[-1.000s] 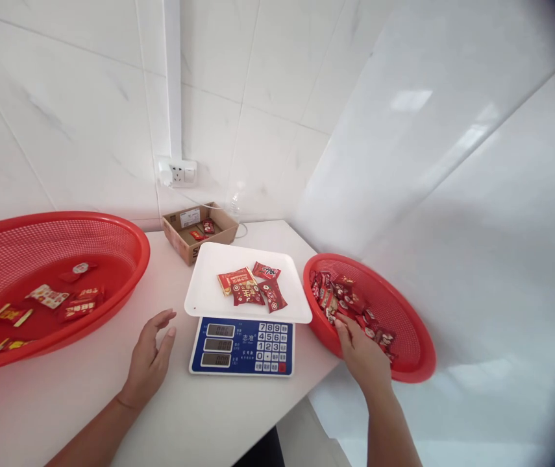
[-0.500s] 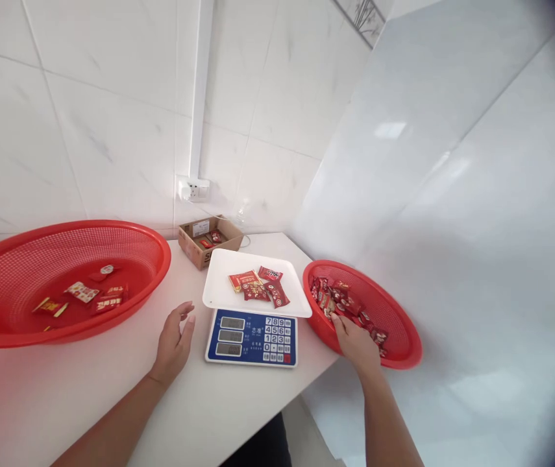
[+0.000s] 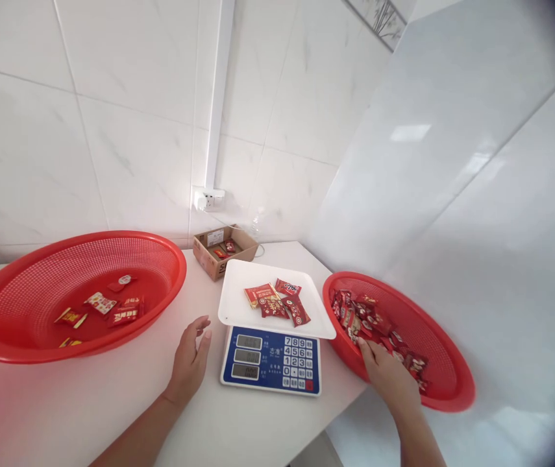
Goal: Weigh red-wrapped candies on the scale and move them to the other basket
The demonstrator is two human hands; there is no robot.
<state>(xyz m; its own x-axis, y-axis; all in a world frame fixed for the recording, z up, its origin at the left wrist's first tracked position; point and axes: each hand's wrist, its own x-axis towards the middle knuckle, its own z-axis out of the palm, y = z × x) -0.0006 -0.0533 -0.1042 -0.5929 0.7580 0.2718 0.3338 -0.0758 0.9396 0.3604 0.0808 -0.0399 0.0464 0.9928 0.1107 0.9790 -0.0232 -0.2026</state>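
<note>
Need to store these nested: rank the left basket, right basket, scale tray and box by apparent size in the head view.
1. left basket
2. right basket
3. scale tray
4. box, though it sits farthest from the camera, so its place below the tray is less sure.

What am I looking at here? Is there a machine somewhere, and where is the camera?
No machine does the handling: these are a person's two bare hands, filmed by one camera worn on the head, looking forward and down. The left hand lies open on the white table beside a blue electronic scale. Its white tray carries a few red snack packets. The right hand reaches into the small red basket, fingers at a heap of packets; whether it grips one is hidden. A large red basket on the left holds some loose packets, and a cardboard box stands by the wall.
</note>
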